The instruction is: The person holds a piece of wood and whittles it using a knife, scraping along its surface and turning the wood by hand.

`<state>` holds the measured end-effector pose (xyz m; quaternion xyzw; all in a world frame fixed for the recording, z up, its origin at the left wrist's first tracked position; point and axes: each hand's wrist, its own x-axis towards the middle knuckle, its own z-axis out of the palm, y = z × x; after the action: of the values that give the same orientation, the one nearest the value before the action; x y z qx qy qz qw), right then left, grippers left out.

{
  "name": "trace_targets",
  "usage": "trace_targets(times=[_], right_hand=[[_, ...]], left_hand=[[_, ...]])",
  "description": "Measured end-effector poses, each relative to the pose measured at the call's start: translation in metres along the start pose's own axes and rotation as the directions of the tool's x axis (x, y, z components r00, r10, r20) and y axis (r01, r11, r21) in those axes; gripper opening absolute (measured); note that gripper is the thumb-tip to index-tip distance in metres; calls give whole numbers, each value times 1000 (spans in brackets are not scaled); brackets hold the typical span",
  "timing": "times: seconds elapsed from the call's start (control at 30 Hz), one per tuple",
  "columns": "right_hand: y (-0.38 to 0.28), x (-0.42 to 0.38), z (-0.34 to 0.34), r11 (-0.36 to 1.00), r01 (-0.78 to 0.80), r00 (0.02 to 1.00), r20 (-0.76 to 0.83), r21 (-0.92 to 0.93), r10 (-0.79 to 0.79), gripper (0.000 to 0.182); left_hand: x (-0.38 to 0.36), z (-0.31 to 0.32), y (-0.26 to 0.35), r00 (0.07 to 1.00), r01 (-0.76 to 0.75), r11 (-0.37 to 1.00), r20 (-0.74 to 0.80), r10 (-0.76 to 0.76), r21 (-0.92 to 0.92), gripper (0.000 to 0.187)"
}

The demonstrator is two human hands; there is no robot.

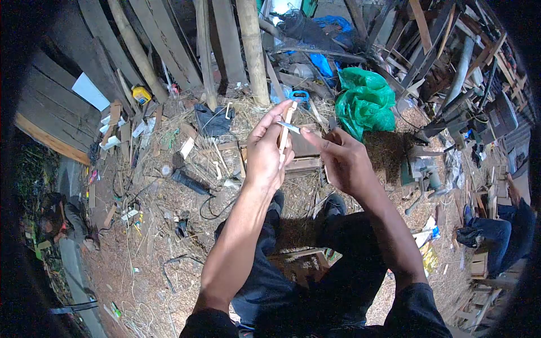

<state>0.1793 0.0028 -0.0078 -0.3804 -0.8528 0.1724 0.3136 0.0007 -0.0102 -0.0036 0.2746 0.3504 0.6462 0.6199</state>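
Observation:
My left hand (264, 155) is closed around a slim, pale wooden stick (289, 112), held upright in front of me with its upper end showing above the fingers. In my right hand (348, 163) is a small knife, and its short metal blade (289, 127) reaches left to the stick. The blade seems to touch the wood just above the left palm. Fingers of the right hand hide the knife's handle. Below both hands, a low wooden bench (301, 163) stands between my feet and the plank wall.
A green plastic bag (366, 101) lies beyond my right hand. A corded power tool (189, 182) rests on the shaving-covered floor to the left. At right stands a bench vise (426, 176). Other people are at the far left (73, 222) and far right (501, 231).

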Motion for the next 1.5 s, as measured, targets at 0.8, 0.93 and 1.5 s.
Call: trace_targets(times=[0.8, 0.93, 1.5], right_hand=[[15, 3, 0, 999, 26, 997, -70, 24, -25, 67], [21, 4, 1, 999, 45, 994, -98, 20, -43, 66], [20, 5, 2, 982, 26, 997, -80, 188, -11, 63]], left_hand=[[-3, 11, -11, 999, 19, 1000, -35, -18, 12, 34], [-7, 12, -16, 999, 32, 999, -24, -33, -31, 31], [-2, 16, -22, 993, -67, 978, -85, 85, 200, 31]])
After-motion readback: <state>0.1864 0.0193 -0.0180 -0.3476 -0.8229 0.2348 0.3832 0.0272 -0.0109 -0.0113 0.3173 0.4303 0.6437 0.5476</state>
